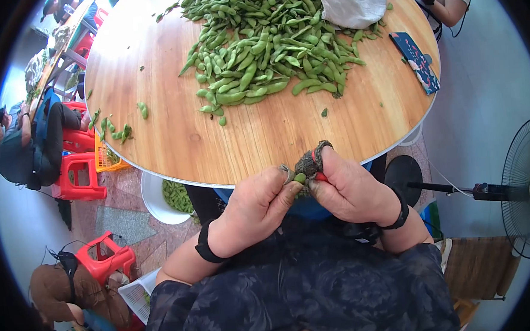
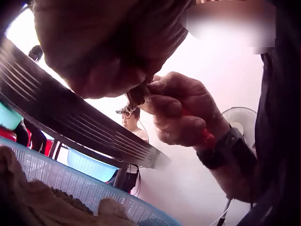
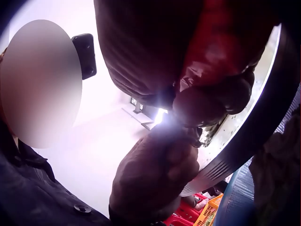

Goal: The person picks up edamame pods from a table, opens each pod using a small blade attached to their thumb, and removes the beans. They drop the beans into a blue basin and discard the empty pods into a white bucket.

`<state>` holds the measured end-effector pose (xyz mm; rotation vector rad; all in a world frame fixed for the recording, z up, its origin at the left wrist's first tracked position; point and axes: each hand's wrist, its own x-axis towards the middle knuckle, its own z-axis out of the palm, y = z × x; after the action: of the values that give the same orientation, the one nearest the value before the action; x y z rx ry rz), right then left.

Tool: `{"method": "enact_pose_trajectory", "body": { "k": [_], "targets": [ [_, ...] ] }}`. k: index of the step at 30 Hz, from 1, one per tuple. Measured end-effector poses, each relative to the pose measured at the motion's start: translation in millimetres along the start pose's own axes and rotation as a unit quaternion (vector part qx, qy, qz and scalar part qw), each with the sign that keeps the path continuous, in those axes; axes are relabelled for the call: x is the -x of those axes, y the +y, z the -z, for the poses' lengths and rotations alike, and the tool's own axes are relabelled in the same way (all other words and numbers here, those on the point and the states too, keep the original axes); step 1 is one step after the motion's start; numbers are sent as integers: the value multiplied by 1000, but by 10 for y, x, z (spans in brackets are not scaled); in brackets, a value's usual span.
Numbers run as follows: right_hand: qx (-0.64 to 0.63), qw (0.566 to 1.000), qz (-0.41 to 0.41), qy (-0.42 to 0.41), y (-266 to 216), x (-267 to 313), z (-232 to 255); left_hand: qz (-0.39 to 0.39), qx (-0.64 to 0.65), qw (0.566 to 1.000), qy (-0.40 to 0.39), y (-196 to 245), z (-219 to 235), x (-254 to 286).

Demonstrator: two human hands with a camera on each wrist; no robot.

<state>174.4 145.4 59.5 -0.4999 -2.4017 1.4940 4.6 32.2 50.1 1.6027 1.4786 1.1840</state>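
Both hands meet just off the near table [image 1: 174,146] edge: left hand [image 1: 252,211] and right hand [image 1: 353,191] pinch one green pod [image 1: 300,178] between their fingertips. It's probably light, a bit slick and easily squashed, so holding the ends seems best. The big pod pile [image 1: 264,39] sits well apart, with a cloth bag [image 1: 352,2] and phone [image 1: 415,59] beyond; nothing's in the way.

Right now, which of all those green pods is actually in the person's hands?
The single pod pinched between the left hand and right hand at the table's near edge; the others lie heaped farther up the tabletop.
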Motion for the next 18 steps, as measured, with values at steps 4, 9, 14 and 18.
{"method": "enact_pose_trajectory", "body": {
  "k": [4, 9, 14, 18],
  "targets": [
    [10, 1000, 23, -8, -19, 2, -14, -79, -140, 987, 23, 63, -10, -5],
    [-49, 993, -93, -62, -111, 57, 44, -62, -75, 995, -8, -16, 37, -7],
    [-8, 995, -89, -39, -33, 91, -45, -77, -128, 989, 9, 0, -8, -10],
    [20, 1000, -17, 4, 21, 46, -98, -82, -106, 991, -5, -55, -14, -12]
  ]
}}
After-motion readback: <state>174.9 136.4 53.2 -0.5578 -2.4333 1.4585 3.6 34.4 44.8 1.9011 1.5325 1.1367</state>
